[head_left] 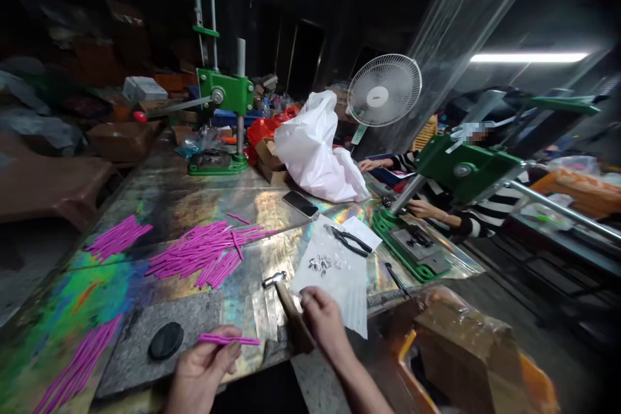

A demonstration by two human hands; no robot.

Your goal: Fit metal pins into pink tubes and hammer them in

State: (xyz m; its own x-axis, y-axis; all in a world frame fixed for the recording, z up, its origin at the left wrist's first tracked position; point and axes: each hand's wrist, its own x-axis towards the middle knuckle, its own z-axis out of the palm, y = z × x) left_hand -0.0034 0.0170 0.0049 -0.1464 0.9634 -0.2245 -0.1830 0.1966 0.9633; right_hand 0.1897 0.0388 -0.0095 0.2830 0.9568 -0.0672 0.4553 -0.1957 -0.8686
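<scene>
A: Landmark for this entry?

B: Hammer, one. Laid on the worktop, head pointed away from the near edge, handle directed toward it. All places are reckoned from it.

A: Left hand?

B: Left hand, listed left of the hammer. In its grip one pink stick is pinched between thumb and fingers, roughly level, one end directed toward the hammer's handle.

A: Right hand?

B: Right hand, listed just right of the hammer's handle, near the white sheet. Its fingers are curled; whether anything is held in that grip, or the handle touched, cannot be told.

A: Stock and tools?

B: Heap of pink sticks, left of the hammer's head and beyond it. Small metal pieces, scattered on the white sheet, right of the hammer's head. Pliers, farther right and beyond. Stone slab, left of the hammer, with a black disc rested on it.

A: Step in hand?

B: Judged to be the handling of a single stick, presented by the left hand.

A: Called for next?

B: By judgement, a steady pinch on the stick, its end uncovered. From the right hand, a fine fingertip pinch is called for if a metal piece is meant, a full wrap if the hammer is; which is intended cannot be told.
</scene>
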